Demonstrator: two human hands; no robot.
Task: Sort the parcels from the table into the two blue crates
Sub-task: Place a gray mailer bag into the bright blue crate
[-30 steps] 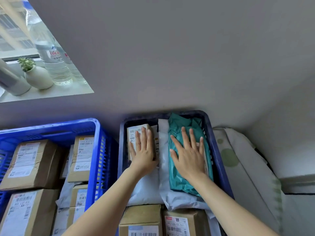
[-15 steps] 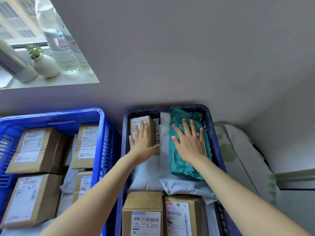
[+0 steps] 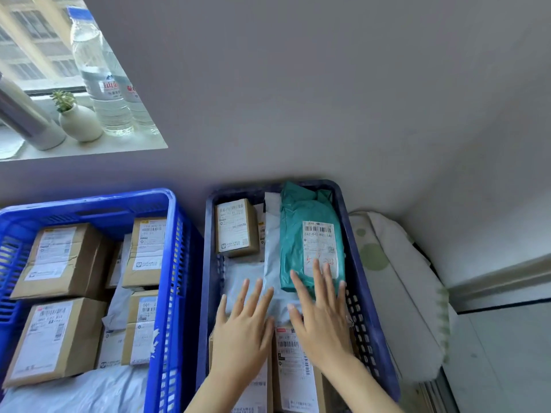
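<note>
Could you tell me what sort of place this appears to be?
Probably a home or small-office room used for parcel sorting: a bright blue crate and a dark blue crate hold labelled cardboard boxes and a teal mailer bag, by a windowsill with a water bottle and potted succulent.

Left hand (image 3: 243, 335) came off the box (image 3: 237, 228) — right hand (image 3: 323, 326) slid nearer (label (image 3: 319, 242) on teal parcel (image 3: 293, 216) uncovered).

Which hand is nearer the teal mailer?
Right. The right hand has fingertips over the near end of the teal mailer; the left hand is apart, over the white mailer.
</note>
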